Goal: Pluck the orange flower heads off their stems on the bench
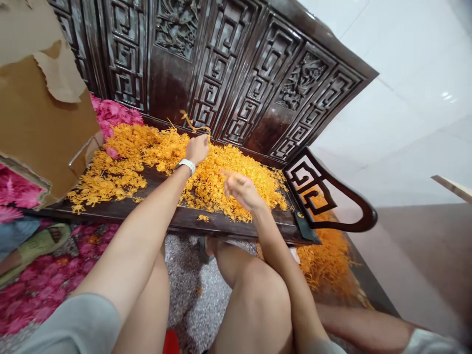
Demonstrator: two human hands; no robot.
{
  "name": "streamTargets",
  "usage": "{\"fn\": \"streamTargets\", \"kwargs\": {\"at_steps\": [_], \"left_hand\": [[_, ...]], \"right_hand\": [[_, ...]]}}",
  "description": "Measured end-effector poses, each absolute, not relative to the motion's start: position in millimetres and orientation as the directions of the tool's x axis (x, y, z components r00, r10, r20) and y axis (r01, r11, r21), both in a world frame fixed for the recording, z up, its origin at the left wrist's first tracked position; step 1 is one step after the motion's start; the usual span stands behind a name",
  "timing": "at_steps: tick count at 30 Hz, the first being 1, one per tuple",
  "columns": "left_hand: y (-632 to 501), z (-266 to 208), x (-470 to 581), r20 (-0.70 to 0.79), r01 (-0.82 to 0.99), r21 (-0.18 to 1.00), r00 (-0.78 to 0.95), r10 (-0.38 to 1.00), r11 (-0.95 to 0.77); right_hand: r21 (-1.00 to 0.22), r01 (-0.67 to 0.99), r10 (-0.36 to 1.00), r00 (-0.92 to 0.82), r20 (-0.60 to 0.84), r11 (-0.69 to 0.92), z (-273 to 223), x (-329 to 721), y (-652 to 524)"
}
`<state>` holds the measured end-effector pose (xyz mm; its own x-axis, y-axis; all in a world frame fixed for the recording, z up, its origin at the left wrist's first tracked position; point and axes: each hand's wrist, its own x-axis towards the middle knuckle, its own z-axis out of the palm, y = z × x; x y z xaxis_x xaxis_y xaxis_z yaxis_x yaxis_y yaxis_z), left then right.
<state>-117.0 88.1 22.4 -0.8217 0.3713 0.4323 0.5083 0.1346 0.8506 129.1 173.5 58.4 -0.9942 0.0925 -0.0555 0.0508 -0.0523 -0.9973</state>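
Two hands of mine are out over the bench. My left hand [197, 148] is closed around a thin orange sprig [191, 123], its loose end sticking up above my knuckles against the carved backrest [236, 64]; a white wristband [187, 165] sits just below that hand. My right hand [241, 189] hovers low over the heap with its fingers curled loosely together, and I cannot tell whether it pinches anything. Under both hands lies the pile of orange artificial flowers [147, 152], spread across the dark wooden bench seat [177, 219] from the left side to the curved armrest [324, 196]. More orange flowers [324, 260] lie on the floor just past that armrest. Pink flowers [114, 115] are heaped at the back left of the seat, beside a torn cardboard box [40, 118], and more pink ones [44, 285] cover the floor at my left. My bare knees sit just before the bench edge.
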Motion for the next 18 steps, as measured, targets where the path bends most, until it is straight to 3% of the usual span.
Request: {"fn": "streamTargets", "kwargs": {"at_steps": [1, 2, 3, 5, 7, 10, 13, 15, 18], "left_hand": [[85.1, 21.0, -113.9, 0.462, 0.593, 0.775, -0.767, 0.445, 0.219], [83.5, 20.0, -110.4, 0.473, 0.667, 0.688, -0.710, 0.521, 0.286], [83.4, 19.4, -106.8, 0.473, 0.732, 0.597, -0.651, 0.594, 0.328], [86.1, 18.4, -101.0, 0.467, 0.827, 0.451, -0.539, 0.701, 0.335], [90.1, 17.3, -97.7, 0.461, 0.879, 0.371, -0.455, 0.762, 0.300], [93.5, 15.6, -94.0, 0.442, 0.896, 0.382, -0.391, 0.807, 0.226], [94.4, 15.2, -84.4, 0.392, 0.859, 0.489, -0.374, 0.841, 0.154], [96.6, 16.2, -73.4, 0.351, 0.829, 0.548, -0.349, 0.869, 0.112], [103.5, 21.7, -57.4, 0.346, 0.790, 0.612, -0.304, 0.888, 0.032]], "right_hand": [[-0.983, -0.006, 0.374, -0.925, -0.065, -0.185, 56.7, 127.2, 182.4], [-0.950, -0.054, 0.569, -0.811, -0.137, -0.306, 54.2, 125.6, 192.5], [-0.908, -0.084, 0.670, -0.703, -0.238, -0.410, 51.4, 124.7, 202.8], [-0.839, -0.106, 0.716, -0.585, -0.381, -0.533, 45.8, 124.3, 219.7], [-0.845, -0.082, 0.714, -0.580, -0.391, -0.529, 41.5, 122.9, 228.7], [-0.970, 0.094, 0.787, -0.569, -0.237, -0.224, 37.8, 112.5, 229.1], [-0.924, 0.277, 0.790, -0.612, 0.041, 0.263, 35.5, 92.6, 224.4], [-0.885, 0.249, 0.693, -0.712, 0.108, 0.394, 32.6, 77.7, 222.2], [-0.883, 0.147, 0.617, -0.765, 0.184, 0.445, 27.5, 61.1, 220.9]]}}
